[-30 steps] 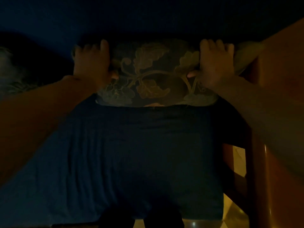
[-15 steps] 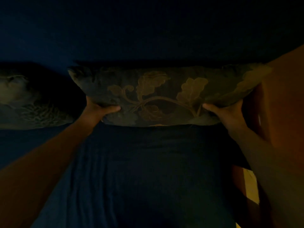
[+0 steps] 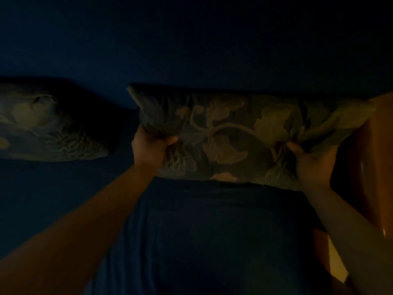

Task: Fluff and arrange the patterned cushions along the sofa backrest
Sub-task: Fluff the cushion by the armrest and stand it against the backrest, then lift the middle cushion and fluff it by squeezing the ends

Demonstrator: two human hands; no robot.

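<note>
The scene is very dim. A cushion with a leaf and vine pattern (image 3: 229, 135) leans against the dark blue sofa backrest (image 3: 191, 50), its lower edge on the seat. My left hand (image 3: 150, 145) pinches the cushion's lower left side. My right hand (image 3: 312, 160) grips its lower right side, bunching the fabric. A second patterned cushion (image 3: 42, 124) lies at the far left against the backrest, touched by neither hand.
The blue sofa seat (image 3: 212, 241) stretches toward me. A wooden armrest (image 3: 374, 156) rises at the right, touching the held cushion's right corner. A strip of light floor (image 3: 336, 265) shows beside it.
A second ago both hands gripped the cushion's top corners. They moved down to its lower sides and now squeeze the fabric tighter. The view shifted, bringing the left cushion into sight.
</note>
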